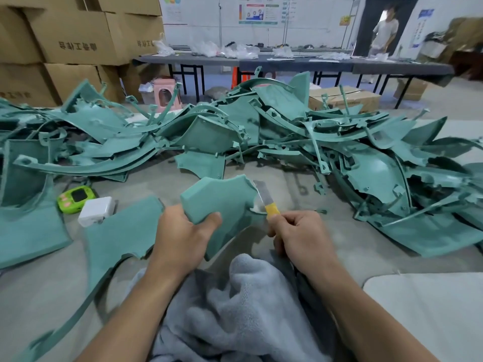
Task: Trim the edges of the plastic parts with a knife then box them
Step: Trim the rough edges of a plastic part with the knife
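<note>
A white wall [203, 32] closes the back of the room, hung with printed posters [258, 13]. To their right a small yellow sign [345, 20] sits beside a dark doorway [366, 24], where a person [385, 30] stands against bright light. A blue notice [426, 14] hangs right of the doorway. Long tables [287, 64] with dark grey tops and black legs run along the wall, strewn with clear bags [240, 51]. Brown cartons [73, 40] with printed characters are stacked high on the left. A pink stool [164, 94] stands on the floor near them. A flat carton [347, 99] lies on the pale grey floor [444, 105] at right. The light is even and bright.
</note>
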Demonstrator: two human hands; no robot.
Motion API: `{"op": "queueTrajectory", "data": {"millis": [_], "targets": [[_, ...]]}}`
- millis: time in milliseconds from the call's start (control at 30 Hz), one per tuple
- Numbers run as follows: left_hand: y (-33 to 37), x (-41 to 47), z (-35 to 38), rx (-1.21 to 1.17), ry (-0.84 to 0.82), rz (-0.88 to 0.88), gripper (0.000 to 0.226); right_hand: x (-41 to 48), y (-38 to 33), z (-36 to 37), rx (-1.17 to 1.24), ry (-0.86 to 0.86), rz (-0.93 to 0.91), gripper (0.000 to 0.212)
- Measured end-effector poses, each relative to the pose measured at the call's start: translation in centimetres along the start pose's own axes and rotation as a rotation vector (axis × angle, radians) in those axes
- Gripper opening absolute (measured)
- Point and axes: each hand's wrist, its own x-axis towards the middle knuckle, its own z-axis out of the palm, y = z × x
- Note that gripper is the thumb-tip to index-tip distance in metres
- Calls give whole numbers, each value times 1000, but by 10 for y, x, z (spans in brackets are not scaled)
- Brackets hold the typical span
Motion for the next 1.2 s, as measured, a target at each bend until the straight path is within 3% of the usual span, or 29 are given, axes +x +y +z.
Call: {"op": "queueTrajectory", "data": {"millis": [133,333,533,733,900,1067,1200], "targets": [[0,2,0,0,8,-5,14,-9,-6,7,33,-20,-138,35],[-1,1,2,48,39,20,22,-3,-3,9,-90,7,-76,30],[0,0,1,24,10,12,18,-7,1,9,66,20,-182,38],[-1,0,1,22,6,11,26,1,4,11,-122,78,-56,39],[0,-1,1,30,16,-3,25,-7,3,11,-15,100,-90,33],[1,-1,2,30,39,-33,28,-4,0,12,102,-12,52,36],[0,4,2,-41,34,-41,15,-2,-1,11,289,-2,49,39]]}}
